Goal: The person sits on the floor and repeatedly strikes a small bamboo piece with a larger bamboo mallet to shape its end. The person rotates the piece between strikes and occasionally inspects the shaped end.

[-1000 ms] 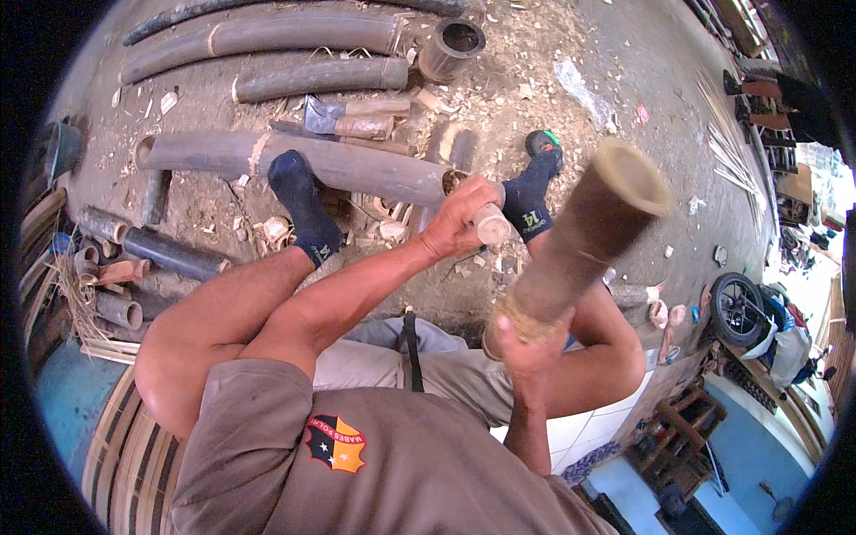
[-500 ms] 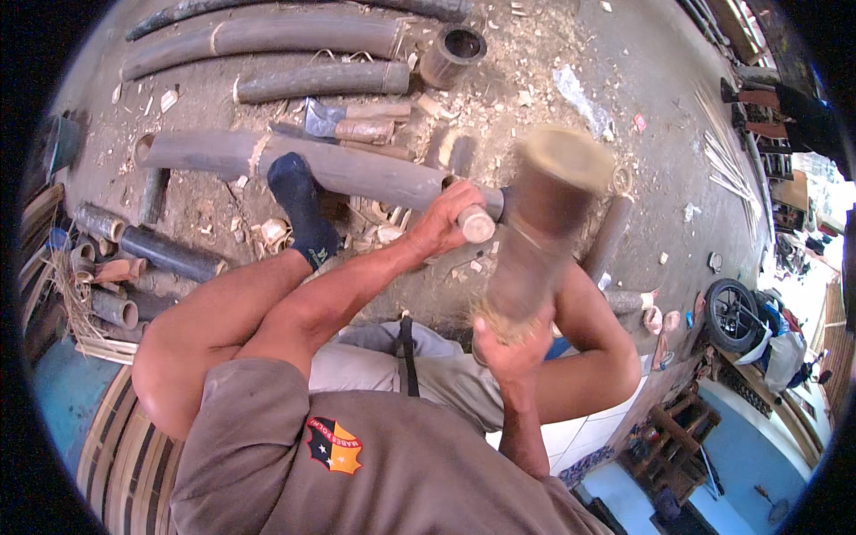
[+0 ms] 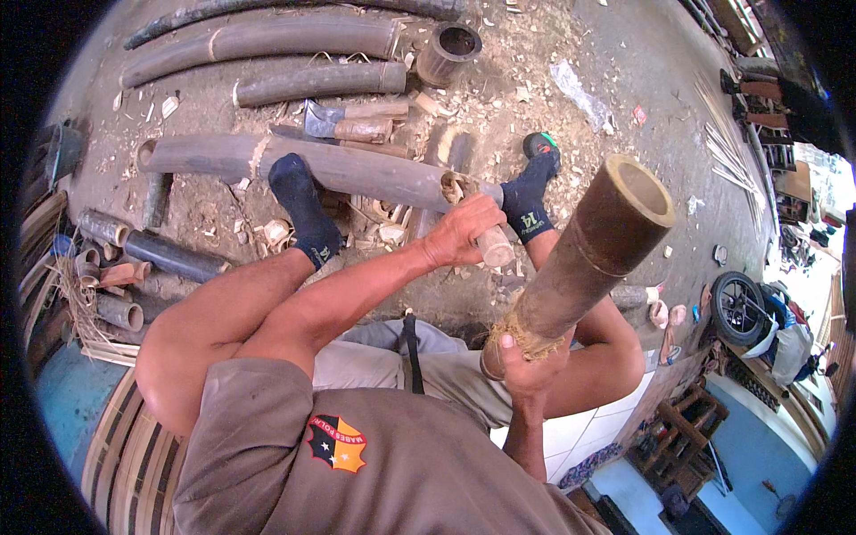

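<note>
My right hand (image 3: 535, 361) is closed around the fibre-wrapped lower end of a thick bamboo mallet (image 3: 580, 254). Its hollow, wider end tilts up and to the right, over my right shin. My left hand (image 3: 464, 230) grips a round wooden tool handle (image 3: 494, 249), its pale butt facing me; the tool's other end is hidden by the fingers. Just beyond that hand lies a long bamboo pole (image 3: 348, 171), with a rough hole cut near its right end. My socked left foot (image 3: 299, 192) presses against the pole, and my right foot (image 3: 533, 192) is by its right end.
More bamboo poles (image 3: 267, 37) lie across the far floor beside an upright hollow bamboo section (image 3: 448, 55). A hatchet (image 3: 323, 119) rests beyond the worked pole. Wood chips litter the ground. Short bamboo pieces (image 3: 169, 251) are at left, a wheel (image 3: 738, 308) at right.
The mallet, blurred before, has swung right and tilted, uncovering my right foot. My left hand and the tool handle have shifted slightly right and nearer to me.
</note>
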The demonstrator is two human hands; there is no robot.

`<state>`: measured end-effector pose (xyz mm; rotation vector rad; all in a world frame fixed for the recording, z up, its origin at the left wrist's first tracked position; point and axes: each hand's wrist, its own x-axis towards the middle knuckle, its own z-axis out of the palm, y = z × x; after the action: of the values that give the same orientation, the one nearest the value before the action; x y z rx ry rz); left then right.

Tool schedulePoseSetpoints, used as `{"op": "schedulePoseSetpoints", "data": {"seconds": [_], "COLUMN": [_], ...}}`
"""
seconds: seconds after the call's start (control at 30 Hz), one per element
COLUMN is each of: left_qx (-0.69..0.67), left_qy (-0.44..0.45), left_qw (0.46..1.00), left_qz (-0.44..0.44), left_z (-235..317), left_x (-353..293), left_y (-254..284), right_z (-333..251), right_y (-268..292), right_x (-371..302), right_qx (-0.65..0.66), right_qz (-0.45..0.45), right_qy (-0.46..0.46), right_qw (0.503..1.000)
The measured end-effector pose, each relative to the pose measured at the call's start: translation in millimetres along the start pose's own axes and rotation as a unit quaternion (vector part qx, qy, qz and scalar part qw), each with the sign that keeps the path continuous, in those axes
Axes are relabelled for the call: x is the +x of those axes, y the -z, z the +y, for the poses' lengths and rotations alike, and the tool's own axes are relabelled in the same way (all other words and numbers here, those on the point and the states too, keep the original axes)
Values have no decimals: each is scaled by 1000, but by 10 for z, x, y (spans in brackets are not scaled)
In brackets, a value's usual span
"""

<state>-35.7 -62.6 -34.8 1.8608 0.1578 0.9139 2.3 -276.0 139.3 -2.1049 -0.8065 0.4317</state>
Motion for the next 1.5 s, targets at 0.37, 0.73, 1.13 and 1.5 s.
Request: {"op": "schedulePoseSetpoints", "data": {"seconds": [0.37,0.73,1.13,1.5], "left_qx": [-2,-57,31,15], "left_qy": [12,64,34,-2], "left_qw": [1000,994,999,1000], "left_qz": [-6,64,29,-1], "left_z": [-98,-130,-25,-36], "left_x": [35,-130,-125,-38], "left_y": [59,82,100,9], "right_z": [41,29,-172,85], "right_y": [-59,-292,-214,29], "right_x": [-49,190,196,-25], "right_qx": [-34,-96,11,-20], "right_qz": [-27,-101,-83,-16], "right_qy": [17,11,-112,-83], "right_qw": [999,990,990,996]}}
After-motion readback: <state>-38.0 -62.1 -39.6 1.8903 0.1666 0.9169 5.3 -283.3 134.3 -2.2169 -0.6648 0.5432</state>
